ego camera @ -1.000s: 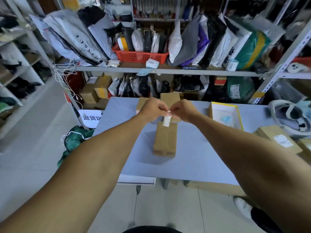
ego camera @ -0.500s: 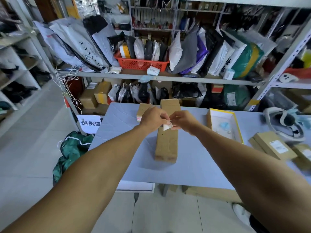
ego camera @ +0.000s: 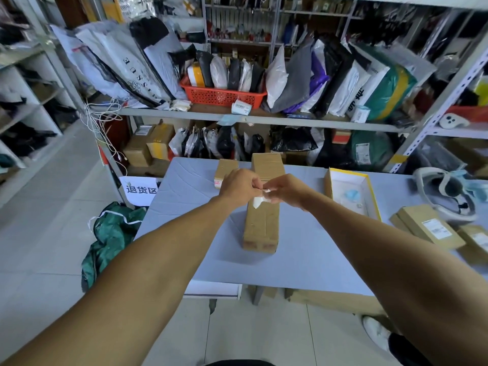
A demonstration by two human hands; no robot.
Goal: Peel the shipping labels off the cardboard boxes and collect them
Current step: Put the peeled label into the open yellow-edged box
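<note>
Boxes (ego camera: pixel 431 226) right of long box (ego camera: pixel 261 223)

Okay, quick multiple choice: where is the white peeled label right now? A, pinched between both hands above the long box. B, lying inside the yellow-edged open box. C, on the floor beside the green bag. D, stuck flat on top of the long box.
A: the left hand and right hand meet and pinch the crumpled white label above the long cardboard box, whose top shows bare.
</note>
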